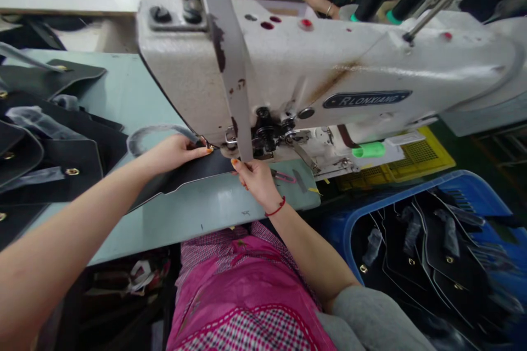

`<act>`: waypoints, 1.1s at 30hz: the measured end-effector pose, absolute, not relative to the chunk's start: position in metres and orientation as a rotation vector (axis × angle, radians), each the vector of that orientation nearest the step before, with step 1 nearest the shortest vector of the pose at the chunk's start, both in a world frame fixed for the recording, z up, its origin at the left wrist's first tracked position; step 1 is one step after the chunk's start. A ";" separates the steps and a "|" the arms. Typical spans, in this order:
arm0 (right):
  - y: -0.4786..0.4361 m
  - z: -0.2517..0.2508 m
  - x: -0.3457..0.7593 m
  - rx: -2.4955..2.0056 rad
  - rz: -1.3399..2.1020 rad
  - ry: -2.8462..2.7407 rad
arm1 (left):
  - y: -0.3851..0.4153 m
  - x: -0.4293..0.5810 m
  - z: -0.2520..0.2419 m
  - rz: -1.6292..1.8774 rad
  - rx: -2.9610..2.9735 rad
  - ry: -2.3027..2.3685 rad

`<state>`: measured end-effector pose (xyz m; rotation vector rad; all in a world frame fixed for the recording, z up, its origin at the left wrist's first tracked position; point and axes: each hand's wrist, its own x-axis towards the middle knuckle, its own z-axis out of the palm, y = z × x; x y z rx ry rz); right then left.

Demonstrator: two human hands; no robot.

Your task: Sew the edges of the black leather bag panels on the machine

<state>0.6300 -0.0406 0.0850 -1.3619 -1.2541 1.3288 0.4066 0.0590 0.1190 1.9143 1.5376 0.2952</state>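
A black leather-like bag panel with a pale cut edge lies on the light green table under the head of a sewing machine. My left hand is closed on the panel's far side, its thumb and fingertips beside a small metal fitting left of the needle area. At the panel's right end, my right hand is closed with thumb and finger pinching the near edge, just below the machine's long upright lever. The needle and presser foot are mostly hidden. A pink-handled tool lies right beside my right hand.
Black bag pieces with plastic-wrapped parts and brass fittings crowd the table's left. A blue basket at the lower right holds several more. A yellow crate stands behind it. Across the machine, another person's arm shows.
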 end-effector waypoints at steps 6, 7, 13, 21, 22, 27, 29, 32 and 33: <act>-0.040 0.091 0.624 -1.472 1.240 -1.258 | -0.018 0.423 0.149 0.309 2.420 1.781; -0.040 0.092 0.623 -1.482 1.235 -1.256 | -0.040 0.429 0.148 0.528 2.409 1.663; -0.041 0.093 0.623 -1.448 1.213 -1.250 | -0.106 0.479 0.095 0.852 1.125 1.145; -0.046 0.092 0.622 -1.482 1.097 -1.300 | -0.042 0.509 0.083 1.125 0.409 1.007; -0.048 0.091 0.622 -1.461 1.110 -1.288 | -0.040 0.510 0.083 1.135 0.414 1.017; -0.057 0.085 0.621 -1.286 1.306 -1.012 | -0.043 0.509 0.076 1.105 0.405 0.928; -0.057 0.083 0.619 -1.242 1.357 -0.916 | -0.041 0.506 0.072 1.046 0.398 0.879; -0.055 0.082 0.616 -1.259 1.370 -0.856 | -0.037 0.502 0.067 0.973 0.425 0.841; -0.054 0.082 0.617 -1.283 1.367 -0.858 | -0.035 0.500 0.067 0.963 0.443 0.859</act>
